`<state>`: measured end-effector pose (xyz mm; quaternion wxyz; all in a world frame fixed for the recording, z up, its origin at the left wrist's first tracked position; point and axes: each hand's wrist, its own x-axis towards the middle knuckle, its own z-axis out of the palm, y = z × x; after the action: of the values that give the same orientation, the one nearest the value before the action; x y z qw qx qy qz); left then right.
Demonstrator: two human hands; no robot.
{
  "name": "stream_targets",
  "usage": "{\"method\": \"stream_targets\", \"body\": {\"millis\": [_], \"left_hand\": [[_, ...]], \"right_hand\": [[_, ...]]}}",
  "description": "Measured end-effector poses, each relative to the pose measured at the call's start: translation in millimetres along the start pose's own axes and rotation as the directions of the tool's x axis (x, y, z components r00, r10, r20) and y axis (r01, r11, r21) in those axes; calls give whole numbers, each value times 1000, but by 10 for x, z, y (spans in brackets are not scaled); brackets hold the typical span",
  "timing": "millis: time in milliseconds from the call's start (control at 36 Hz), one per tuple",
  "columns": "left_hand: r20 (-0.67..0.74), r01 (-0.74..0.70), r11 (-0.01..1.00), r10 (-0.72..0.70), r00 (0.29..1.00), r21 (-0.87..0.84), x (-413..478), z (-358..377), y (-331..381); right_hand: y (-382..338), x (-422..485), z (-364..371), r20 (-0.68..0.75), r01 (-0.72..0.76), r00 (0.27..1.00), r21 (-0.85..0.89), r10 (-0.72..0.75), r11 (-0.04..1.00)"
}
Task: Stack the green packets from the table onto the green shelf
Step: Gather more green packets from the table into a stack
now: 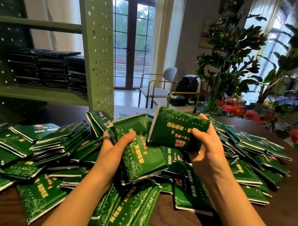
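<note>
Fingers (204, 117) and thumb of the right hand (208, 148) pinch one green packet (175, 132), raised and tilted. The left hand (113, 144), palm up, grips a bundle (139, 158) of several packets. Both forearms reach in from the near edge. A heap (48, 157) of dozens, too many to count, covers the dark wooden table (292, 192). Three stacks (48, 69) sit on the green shelf (36, 93), far left. Two chairs (158, 88) and plants (230, 53) stand beyond.
</note>
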<state>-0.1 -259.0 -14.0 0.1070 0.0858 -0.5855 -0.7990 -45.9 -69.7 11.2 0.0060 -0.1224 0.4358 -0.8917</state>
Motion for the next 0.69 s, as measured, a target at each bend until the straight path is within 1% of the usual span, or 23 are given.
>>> {"method": "stream_targets", "body": {"millis": [28,111,167,222,278,333,389,444,472,528,583,639,694], "left_hand": [[3,15,1000,-15,1000,-7,5,-8,-14],[41,-19,1000,18,999,23,-4,4,7],[52,-41,997,38,998,70,31,-15,-26],[65,-69,990,61,996,125,66,-33,-77],[99,-79,985,64,993,152,11,12,-21],[113,-99,988,86,990,120,-20,41,27],[102,-88,993,80,992,74,22,16,-25],[105,-65,994,56,993,86,15,14,5],[104,-77,993,68,992,88,0,23,21],[121,-45,994,33,992,97,-19,28,34],[140,-50,993,35,990,107,-26,28,12],[148,-34,991,15,989,126,-25,41,4],[170,-41,990,18,985,134,-15,26,12]], "right_hand": [[-4,-7,-3,-1,3,1000,-19,-3,1000],[-11,-30,6,-15,5,1000,-53,-5,999],[-14,-55,19,21,18,1000,-70,-16,997],[-13,-89,26,73,50,997,-128,-41,990],[-7,-118,17,107,111,991,-261,-85,959],[5,-138,16,172,193,976,-381,-136,904],[23,-146,24,223,244,962,-434,-159,867],[28,-149,26,256,272,952,-456,-168,847],[27,-145,25,278,285,946,-472,-165,834],[29,-138,20,326,303,934,-506,-146,808],[46,-136,15,357,330,925,-583,-131,742],[73,-123,3,356,375,921,-703,-157,604],[94,-118,-7,359,419,908,-771,-216,480]]}}
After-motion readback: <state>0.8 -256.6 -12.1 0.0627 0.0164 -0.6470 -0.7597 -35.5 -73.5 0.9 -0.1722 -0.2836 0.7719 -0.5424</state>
